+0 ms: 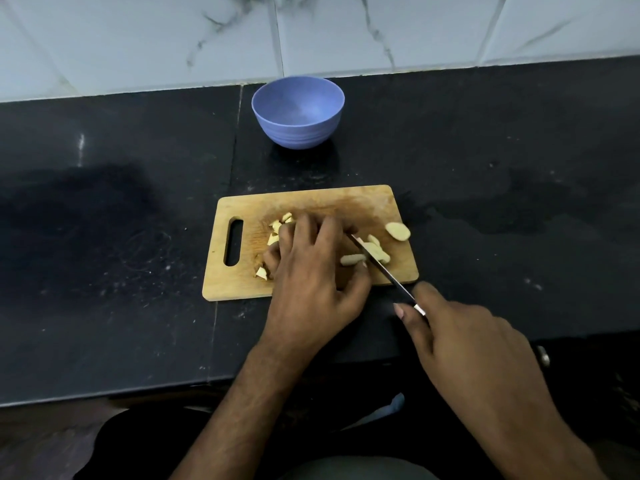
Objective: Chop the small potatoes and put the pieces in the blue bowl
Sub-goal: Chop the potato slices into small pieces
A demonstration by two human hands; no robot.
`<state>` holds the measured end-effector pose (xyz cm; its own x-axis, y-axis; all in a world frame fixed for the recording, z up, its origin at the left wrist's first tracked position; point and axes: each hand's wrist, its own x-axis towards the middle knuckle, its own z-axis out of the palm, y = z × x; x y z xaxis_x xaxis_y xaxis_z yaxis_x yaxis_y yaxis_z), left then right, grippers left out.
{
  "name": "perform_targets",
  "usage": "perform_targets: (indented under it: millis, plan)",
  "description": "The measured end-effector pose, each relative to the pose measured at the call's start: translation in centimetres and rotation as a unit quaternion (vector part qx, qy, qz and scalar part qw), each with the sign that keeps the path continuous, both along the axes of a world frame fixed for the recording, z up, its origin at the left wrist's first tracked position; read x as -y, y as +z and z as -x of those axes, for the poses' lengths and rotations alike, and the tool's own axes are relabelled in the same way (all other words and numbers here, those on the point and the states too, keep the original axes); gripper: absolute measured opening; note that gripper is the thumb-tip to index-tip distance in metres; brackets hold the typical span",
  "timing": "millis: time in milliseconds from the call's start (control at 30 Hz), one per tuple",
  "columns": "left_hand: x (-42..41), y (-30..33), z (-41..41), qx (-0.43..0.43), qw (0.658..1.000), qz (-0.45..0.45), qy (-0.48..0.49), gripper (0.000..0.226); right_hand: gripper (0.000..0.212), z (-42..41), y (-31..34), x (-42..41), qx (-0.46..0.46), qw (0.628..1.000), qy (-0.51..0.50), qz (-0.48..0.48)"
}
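Note:
A wooden chopping board [311, 202] lies on the black counter. My left hand [311, 268] rests on the board with curled fingers over a heap of small cut potato pieces [278, 228]; what it grips is hidden. My right hand [464, 344] grips the handle of a knife [381, 268] whose blade slants across the board's right part beside several potato slices [375, 251]. A larger potato half [398, 231] lies at the board's right edge. The blue bowl [298, 112] stands behind the board, and I see nothing inside it.
The black stone counter [121, 237] runs left and right of the board. A white marble-tiled wall [311, 36] rises just behind the bowl. The counter's front edge lies under my forearms.

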<state>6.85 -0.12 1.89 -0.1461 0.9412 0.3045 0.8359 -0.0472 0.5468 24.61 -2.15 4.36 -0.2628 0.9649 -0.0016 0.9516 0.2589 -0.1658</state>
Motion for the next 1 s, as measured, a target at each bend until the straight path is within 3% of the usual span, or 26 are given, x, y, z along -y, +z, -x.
perform_targets:
  millis: [233, 400, 467, 600, 700, 833, 1000]
  plan:
    - [0.0, 0.4, -0.3, -0.021, 0.998, 0.035, -0.044, 0.032, 0.030, 0.3, -0.1, 0.4, 0.020, 0.999, -0.009, -0.032]
    - [0.0, 0.5, -0.5, -0.067, 0.995, 0.055, -0.045, 0.072, 0.028, 0.2, -0.5, 0.6, -0.014, 0.999, -0.011, -0.029]
    - [0.1, 0.4, -0.4, -0.054, 0.998, 0.039, -0.022, 0.077, 0.029, -0.1, -0.5, 0.5, -0.057, 0.998, -0.009, -0.011]
    - [0.6, -0.2, -0.1, 0.004, 1.000, 0.003, 0.023, 0.071, 0.035, -0.4, -0.1, 0.6, -0.133, 0.991, -0.002, 0.025]
    - [0.4, -0.5, 0.0, 0.021, 1.000, 0.014, 0.014, 0.060, 0.028, -0.2, 0.1, 0.8, -0.143, 0.990, 0.001, 0.017]
    - [0.4, -0.5, 0.0, 0.017, 1.000, 0.008, 0.019, 0.039, 0.028, -0.2, 0.4, 1.0, -0.114, 0.992, 0.020, 0.042]
    - [0.9, -0.6, 0.4, 0.017, 1.000, 0.004, 0.023, 0.032, 0.019, 0.3, 1.2, 1.7, -0.076, 0.993, 0.019, 0.091]
